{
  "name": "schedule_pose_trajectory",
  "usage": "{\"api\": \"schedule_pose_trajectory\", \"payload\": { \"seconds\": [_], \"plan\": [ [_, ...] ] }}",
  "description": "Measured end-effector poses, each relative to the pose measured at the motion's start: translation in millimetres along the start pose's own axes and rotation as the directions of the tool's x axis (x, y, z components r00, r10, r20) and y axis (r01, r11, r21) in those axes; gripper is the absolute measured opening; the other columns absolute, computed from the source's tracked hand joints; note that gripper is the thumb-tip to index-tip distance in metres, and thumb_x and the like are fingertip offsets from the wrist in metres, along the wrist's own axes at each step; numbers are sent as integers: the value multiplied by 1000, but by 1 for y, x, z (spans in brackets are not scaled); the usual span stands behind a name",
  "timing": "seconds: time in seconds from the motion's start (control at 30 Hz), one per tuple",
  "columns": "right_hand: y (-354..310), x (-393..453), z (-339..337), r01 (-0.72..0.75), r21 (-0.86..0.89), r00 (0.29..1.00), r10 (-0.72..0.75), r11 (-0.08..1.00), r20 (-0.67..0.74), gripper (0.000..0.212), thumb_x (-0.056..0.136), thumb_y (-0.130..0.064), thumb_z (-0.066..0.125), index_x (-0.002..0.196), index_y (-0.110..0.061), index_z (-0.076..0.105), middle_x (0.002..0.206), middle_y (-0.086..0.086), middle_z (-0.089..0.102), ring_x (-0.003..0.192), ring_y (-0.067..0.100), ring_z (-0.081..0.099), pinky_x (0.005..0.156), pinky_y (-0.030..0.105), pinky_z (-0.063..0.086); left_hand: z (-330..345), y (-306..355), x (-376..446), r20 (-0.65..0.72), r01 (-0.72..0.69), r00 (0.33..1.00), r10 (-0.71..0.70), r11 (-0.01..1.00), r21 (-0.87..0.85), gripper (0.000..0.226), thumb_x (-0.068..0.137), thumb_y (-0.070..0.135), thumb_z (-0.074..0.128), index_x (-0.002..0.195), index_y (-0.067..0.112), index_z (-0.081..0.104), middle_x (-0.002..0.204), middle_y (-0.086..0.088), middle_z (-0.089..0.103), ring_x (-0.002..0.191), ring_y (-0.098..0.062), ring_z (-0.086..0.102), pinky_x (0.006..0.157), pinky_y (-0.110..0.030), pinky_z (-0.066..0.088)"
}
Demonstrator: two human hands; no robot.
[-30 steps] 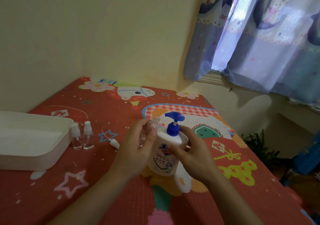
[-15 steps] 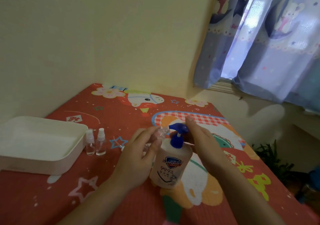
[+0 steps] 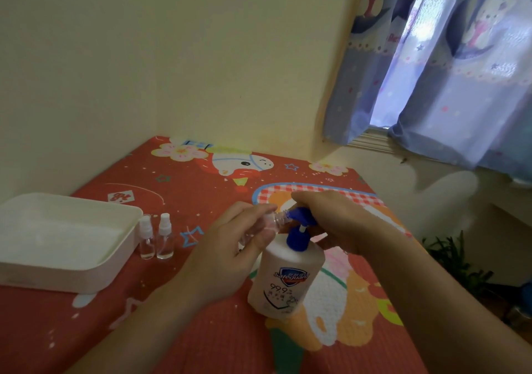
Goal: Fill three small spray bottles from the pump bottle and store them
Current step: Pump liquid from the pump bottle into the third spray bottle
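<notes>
Nearest the camera, the pump bottle (image 3: 283,280) stands on the red cloth (image 3: 207,345); the right hand (image 3: 331,224), earlier round its body, now lies curled over the blue pump head (image 3: 300,215). The left hand (image 3: 230,255) pinches an uncapped spray bottle (image 3: 267,225), neck tilted to the nozzle, so filling looks about to begin. At nine o'clock, two capped spray bottles (image 3: 155,238) wait beside the white tray (image 3: 86,275).

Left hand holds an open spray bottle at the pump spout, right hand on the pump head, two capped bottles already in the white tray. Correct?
Not quite. In the head view the two capped bottles stand on the red cloth beside the white tray, not in it. The rest holds.
</notes>
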State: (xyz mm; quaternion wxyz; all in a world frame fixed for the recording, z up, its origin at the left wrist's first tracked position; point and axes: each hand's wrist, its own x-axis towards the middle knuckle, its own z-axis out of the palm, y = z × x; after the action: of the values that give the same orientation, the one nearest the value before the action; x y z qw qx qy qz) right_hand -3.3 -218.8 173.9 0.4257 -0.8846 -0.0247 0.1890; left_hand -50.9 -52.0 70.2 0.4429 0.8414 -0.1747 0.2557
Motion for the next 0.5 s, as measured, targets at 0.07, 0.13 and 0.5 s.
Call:
{"api": "schedule_pose_trajectory", "payload": {
  "seconds": [0.07,0.13,0.5],
  "plan": [
    [-7,2,1,-45,-108,998,49,993,31,28,100,-34,43,94,-14,63,101,8,67,101,30,64,93,49,51,-1,1,-1,4,2,1000,-2,1000,-1,39,99,37,52,138,30,54,111,19,55,105,-6,56,81,-13,43],
    [-12,3,3,-45,-220,997,56,974,46,28,100,-27,40,101,-11,64,110,12,67,101,31,64,92,50,53,-2,-1,-1,-3,15,1000,-15,1000,-14,39,99,39,52,137,31,54,110,20,55,104,-6,57,80,-13,43],
    [-15,1,20,54,-719,994,-109,693,-31,29,101,-11,41,125,-1,54,114,18,59,93,23,54,91,29,48,2,-5,-10,3,41,999,-41,996,-73,39,97,38,51,133,27,58,110,22,57,106,4,55,83,-4,37]
  ]
}}
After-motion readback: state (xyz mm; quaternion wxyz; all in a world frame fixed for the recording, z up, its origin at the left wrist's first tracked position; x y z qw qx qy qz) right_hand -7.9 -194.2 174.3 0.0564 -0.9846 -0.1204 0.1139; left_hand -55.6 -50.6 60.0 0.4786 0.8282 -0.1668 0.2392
